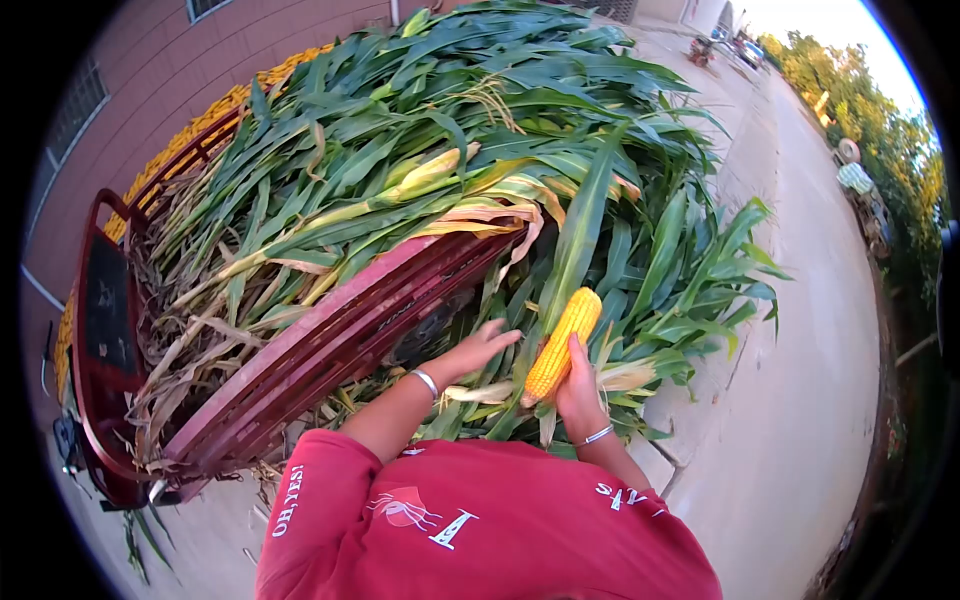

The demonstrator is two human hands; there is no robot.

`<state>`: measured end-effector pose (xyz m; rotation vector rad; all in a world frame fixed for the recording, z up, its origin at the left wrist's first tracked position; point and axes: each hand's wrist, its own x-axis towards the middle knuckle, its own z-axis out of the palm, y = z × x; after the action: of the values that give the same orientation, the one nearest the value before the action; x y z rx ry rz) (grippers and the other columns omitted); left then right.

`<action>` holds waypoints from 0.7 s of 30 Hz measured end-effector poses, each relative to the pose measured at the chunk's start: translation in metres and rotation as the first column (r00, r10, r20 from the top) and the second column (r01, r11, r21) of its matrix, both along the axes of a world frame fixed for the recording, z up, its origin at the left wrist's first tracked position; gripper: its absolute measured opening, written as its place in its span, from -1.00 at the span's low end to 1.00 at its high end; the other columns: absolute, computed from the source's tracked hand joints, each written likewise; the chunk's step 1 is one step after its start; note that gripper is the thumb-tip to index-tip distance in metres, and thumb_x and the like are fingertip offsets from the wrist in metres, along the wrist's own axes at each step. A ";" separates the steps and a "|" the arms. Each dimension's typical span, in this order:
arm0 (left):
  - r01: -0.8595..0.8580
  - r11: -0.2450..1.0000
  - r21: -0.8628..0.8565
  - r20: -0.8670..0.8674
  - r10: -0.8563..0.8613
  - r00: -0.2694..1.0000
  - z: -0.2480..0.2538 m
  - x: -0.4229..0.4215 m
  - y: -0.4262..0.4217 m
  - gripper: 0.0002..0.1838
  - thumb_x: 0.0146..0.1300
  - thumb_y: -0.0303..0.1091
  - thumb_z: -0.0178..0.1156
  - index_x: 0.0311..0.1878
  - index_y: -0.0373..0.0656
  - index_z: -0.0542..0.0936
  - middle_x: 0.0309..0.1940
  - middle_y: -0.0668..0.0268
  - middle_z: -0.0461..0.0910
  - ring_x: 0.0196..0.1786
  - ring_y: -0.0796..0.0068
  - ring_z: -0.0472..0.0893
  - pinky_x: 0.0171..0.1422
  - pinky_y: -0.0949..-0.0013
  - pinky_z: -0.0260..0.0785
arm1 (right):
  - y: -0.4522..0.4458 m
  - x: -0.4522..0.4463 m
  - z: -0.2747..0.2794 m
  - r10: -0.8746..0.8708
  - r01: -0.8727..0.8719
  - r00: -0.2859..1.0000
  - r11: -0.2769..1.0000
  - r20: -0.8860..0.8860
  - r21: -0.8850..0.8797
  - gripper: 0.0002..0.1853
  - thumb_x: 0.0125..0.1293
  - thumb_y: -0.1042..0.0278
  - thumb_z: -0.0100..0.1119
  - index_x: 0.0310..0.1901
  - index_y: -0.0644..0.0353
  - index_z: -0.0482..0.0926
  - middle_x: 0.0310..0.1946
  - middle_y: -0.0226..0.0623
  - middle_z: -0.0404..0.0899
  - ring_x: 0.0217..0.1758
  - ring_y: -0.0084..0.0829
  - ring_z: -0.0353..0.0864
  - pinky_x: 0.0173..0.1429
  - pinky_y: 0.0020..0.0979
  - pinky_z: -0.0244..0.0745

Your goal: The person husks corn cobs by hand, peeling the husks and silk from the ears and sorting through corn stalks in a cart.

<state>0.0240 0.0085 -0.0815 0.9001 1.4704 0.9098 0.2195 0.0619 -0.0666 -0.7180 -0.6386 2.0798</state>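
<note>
A bare yellow corn cob (562,348) stands tilted in front of my chest, husk off and kernels showing. My right hand (579,388) is closed around its lower right side. To the left, my left hand (484,349) reaches out with fingers stretched, apart from the cob and holding nothing. Green corn stalks (640,270) with long leaves hang and lie behind both hands. Pale husks (626,376) show just right of my right hand, and a pale husked ear or husk piece (480,393) lies below my left hand.
A red cart (330,335) heaped with corn stalks stands at left, its side rail close to my left arm. Yellow cobs (205,125) are piled along the brick wall (255,45). Concrete road (800,350) runs at right, with vehicles farther off and trees along its edge.
</note>
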 end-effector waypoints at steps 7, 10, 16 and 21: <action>0.324 0.942 0.089 -0.213 -0.300 0.930 -0.047 0.053 0.007 0.06 -0.05 -0.04 0.47 0.36 -0.40 0.07 0.12 -0.03 0.44 0.15 0.27 0.49 0.25 0.30 0.35 | -0.027 0.018 -0.077 0.281 -0.277 0.960 0.952 0.009 -0.134 -0.44 0.51 -0.05 -0.24 0.35 0.18 0.19 0.30 -0.30 0.31 0.34 -0.34 0.30 0.43 -0.25 0.15; 0.448 0.890 0.083 -0.054 -0.445 0.894 -0.124 0.058 0.011 -0.57 0.13 -0.15 0.18 -0.02 -0.26 0.48 -0.50 0.21 0.58 -0.52 0.42 0.57 -0.49 0.38 0.43 | -0.036 0.071 -0.104 0.414 -0.351 0.894 0.885 0.172 -0.305 -0.39 0.51 -0.09 -0.26 0.36 0.23 0.18 0.35 -0.10 0.27 0.43 -0.22 0.21 0.47 -0.15 0.11; 0.772 0.514 -0.375 0.380 -0.674 0.634 -0.057 0.022 0.007 -0.64 0.18 -0.26 0.19 0.01 -0.21 0.48 -0.40 0.28 0.55 -0.48 0.46 0.58 -0.50 0.41 0.44 | -0.046 0.171 -0.160 0.418 -0.200 0.636 0.901 0.649 -0.385 -0.60 0.49 0.08 -0.16 0.08 0.27 0.41 0.04 -0.14 0.55 0.09 -0.25 0.55 0.17 -0.27 0.45; 0.127 0.992 0.029 0.364 -0.128 0.923 0.055 -0.223 0.059 -0.35 0.21 -0.04 0.14 0.27 -0.20 0.27 0.02 0.23 0.39 0.00 0.37 0.46 0.04 0.20 0.33 | -0.018 0.200 -0.200 0.445 -0.188 0.584 0.888 0.679 -0.419 -0.65 0.46 0.15 -0.12 0.05 0.26 0.43 -0.06 -0.20 0.58 -0.03 -0.31 0.59 0.01 -0.36 0.50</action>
<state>-0.1990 0.0671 -0.0269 0.7707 1.0774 0.9268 0.4197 0.0441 -0.2665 -1.8554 -0.9683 2.1724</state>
